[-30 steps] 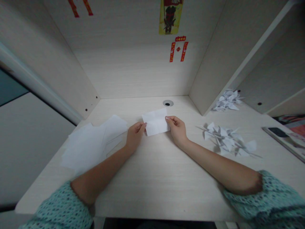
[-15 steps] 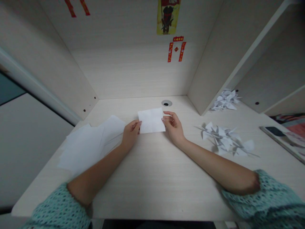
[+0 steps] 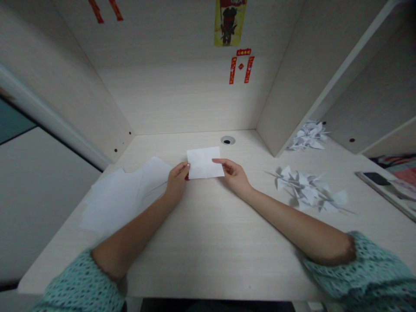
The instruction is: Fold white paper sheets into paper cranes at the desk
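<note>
Between my two hands a small white sheet of paper (image 3: pixel 202 164) is held up above the desk, with faint creases on it. Its left edge is pinched by my left hand (image 3: pixel 176 180), thumb on the near face. My right hand (image 3: pixel 236 177) grips the right edge, the index finger lying across the face that I see; its thumb is hidden behind the paper. Left of my left hand lies a spread of larger white sheets (image 3: pixel 117 197). Folded white paper pieces with pointed ends (image 3: pixel 300 186) lie in a loose heap right of my right hand.
Another heap of folded paper (image 3: pixel 310 135) sits farther back, beside the upright partition (image 3: pixel 286 86). A round cable hole (image 3: pixel 228 140) is set in the desk near the back panel. At the far right lie a dark phone (image 3: pixel 377 178) and flat printed items.
My right index finger has moved left from the paper's right edge onto its face, and the thumb has gone behind. The paper has shifted very slightly left.
</note>
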{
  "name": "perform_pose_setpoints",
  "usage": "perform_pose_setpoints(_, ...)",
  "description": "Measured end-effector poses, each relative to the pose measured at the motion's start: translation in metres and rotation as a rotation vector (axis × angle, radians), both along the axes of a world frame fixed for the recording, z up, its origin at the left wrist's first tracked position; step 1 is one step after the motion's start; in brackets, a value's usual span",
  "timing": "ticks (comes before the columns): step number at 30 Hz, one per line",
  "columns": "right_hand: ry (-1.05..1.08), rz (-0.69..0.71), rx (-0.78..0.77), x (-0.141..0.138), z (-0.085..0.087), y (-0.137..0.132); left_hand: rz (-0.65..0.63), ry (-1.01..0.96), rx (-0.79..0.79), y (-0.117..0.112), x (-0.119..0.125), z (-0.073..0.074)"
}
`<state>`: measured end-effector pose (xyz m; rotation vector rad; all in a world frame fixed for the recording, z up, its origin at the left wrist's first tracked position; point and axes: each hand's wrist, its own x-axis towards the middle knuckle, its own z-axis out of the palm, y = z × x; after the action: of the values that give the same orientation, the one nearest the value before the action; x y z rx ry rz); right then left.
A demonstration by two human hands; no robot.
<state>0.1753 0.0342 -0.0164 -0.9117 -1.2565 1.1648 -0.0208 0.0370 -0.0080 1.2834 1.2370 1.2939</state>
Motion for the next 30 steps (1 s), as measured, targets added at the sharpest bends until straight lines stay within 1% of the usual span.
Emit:
perform_pose_setpoints(3, -0.005, 0.007, -0.018, -0.001, 0.0, -0.001, -0.023, -0.007, -0.018, -0.002, 0.001, 0.004)
perform_pose_setpoints(7, -0.013, -0.076, -0.072, -0.001, 0.003, -0.002, -0.111, 0.057, -0.003, -0.007, 0.002, 0.009)
perform_pose_setpoints(10, 0.029, -0.129, -0.085, -0.001, 0.004, -0.002, -0.181, 0.148, 0.045, -0.01, 0.002, 0.007)
perform_pose_setpoints(12, 0.078, -0.139, -0.082, -0.002, 0.004, -0.003, -0.176, 0.168, 0.066, -0.011, 0.003, 0.005)
perform_pose_setpoints(15, 0.129, -0.114, -0.071, -0.003, 0.004, -0.004, -0.146, 0.131, 0.087, -0.014, 0.005, 0.006)
perform_pose_setpoints(17, 0.136, -0.093, -0.061, -0.004, 0.005, -0.005, -0.181, 0.11, 0.102, -0.016, 0.007, 0.008)
perform_pose_setpoints(19, 0.129, -0.075, -0.047, -0.005, 0.006, -0.007, -0.193, 0.092, 0.099, -0.019, 0.01, 0.011)
perform_pose_setpoints(25, 0.107, -0.008, -0.007, -0.008, 0.008, -0.014, -0.139, 0.1, 0.094, -0.021, 0.012, 0.012)
perform_pose_setpoints(30, 0.001, -0.015, 0.076, -0.007, 0.005, -0.014, -0.119, 0.137, 0.101, -0.021, 0.011, 0.013)
